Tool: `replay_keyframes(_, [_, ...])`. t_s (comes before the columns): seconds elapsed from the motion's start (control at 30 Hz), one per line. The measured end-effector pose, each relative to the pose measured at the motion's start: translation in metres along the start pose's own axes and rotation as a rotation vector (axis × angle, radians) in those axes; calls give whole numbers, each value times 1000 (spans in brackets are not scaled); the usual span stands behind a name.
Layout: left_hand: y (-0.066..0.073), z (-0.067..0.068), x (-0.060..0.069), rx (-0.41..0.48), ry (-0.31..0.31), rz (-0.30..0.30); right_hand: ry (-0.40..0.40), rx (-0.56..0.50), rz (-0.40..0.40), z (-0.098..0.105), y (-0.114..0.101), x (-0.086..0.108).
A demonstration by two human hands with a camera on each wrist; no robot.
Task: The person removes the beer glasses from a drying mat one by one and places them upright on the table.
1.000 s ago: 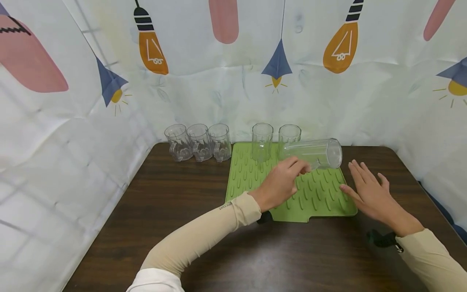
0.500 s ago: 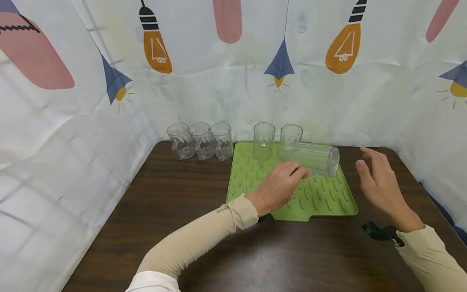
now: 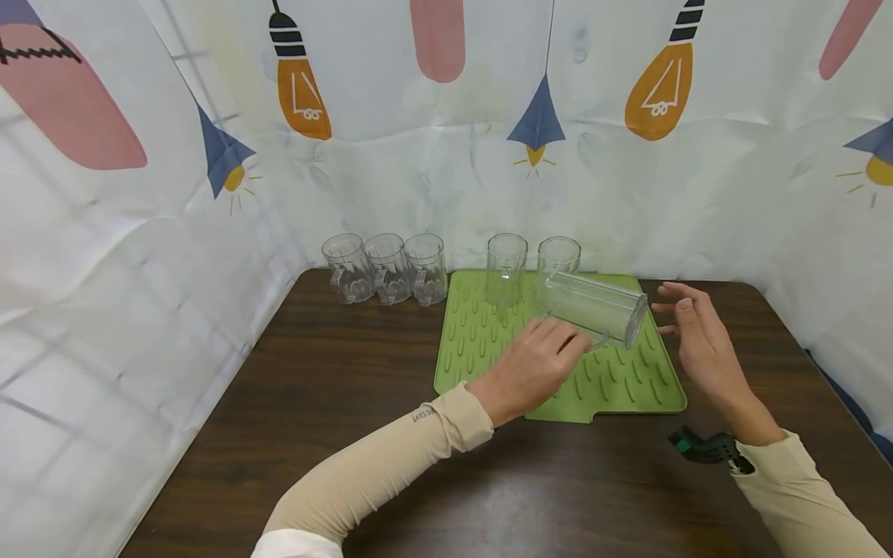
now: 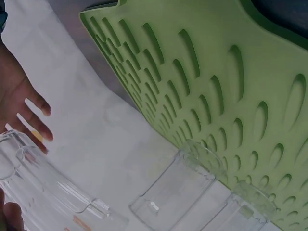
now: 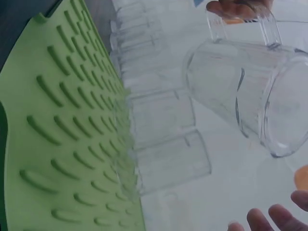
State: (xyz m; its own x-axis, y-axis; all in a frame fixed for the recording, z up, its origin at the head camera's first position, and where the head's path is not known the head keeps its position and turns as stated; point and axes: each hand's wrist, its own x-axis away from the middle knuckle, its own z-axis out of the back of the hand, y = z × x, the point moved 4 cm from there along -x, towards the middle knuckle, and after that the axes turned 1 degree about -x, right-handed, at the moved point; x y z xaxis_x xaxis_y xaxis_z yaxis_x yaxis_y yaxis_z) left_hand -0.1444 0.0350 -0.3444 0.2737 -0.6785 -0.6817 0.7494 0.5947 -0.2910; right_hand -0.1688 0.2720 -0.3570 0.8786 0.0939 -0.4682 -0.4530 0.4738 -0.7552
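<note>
My left hand [image 3: 537,364] grips the handle of a clear glass mug [image 3: 593,308], held tilted on its side above the green drying mat [image 3: 481,341]. The mug's base faces right, toward my right hand [image 3: 705,345]. That hand hovers just beside the mug with fingers loosely spread and holds nothing; a gap shows between its fingertips and the glass in the right wrist view. Two clear mugs stand upright at the mat's back edge, one mug [image 3: 506,271] left of the other mug [image 3: 560,254], which the held mug partly hides.
Left of the mat, three more clear mugs [image 3: 387,270] stand upright in a close row at the back of the dark wooden table [image 3: 335,387]. A white printed curtain [image 3: 418,170] hangs right behind the table's back edge.
The held mug has dipped on its right side, from nearly level to slanting down. My right hand first drew back and turned, then came in leftward toward the mug's base.
</note>
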Motion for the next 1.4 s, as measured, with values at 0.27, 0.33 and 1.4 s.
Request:
replay_keyframes(0.27, [3, -2, 6, -121, 20, -13, -46, -131, -10, -19, -8, 0])
replay_keyframes(0.33, [3, -3, 8, -138, 20, -14, -57, -162, -24, -25, -8, 0])
replay_keyframes(1.4, [7, -18, 23, -333, 36, -77, -68, -401, -78, -57, -3, -2])
